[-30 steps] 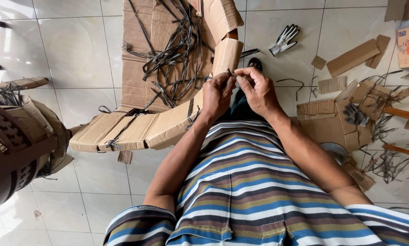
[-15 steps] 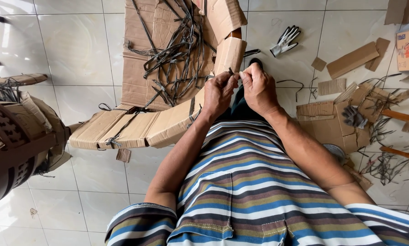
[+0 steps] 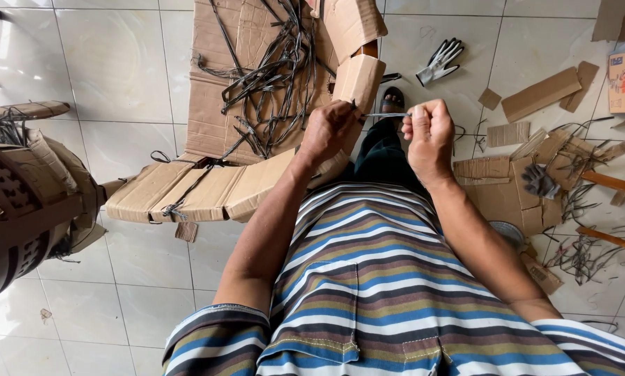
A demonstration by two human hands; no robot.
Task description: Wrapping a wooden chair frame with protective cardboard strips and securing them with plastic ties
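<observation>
This looks like an informal home workshop set up on a glossy white tiled floor (image 3: pixel 117 69) rather than at a bench. A flattened brown cardboard box (image 3: pixel 222 104) serves as a work mat, carrying a tangle of dark thin straps (image 3: pixel 271 76). Cut cardboard scraps (image 3: pixel 542 94) and more dark strap offcuts (image 3: pixel 584 251) litter the floor toward its right edge. A grey-and-white work glove (image 3: pixel 439 61) lies on the tiles, and a brown perforated plastic chair (image 3: pixel 13 223) stands at the left edge.
</observation>
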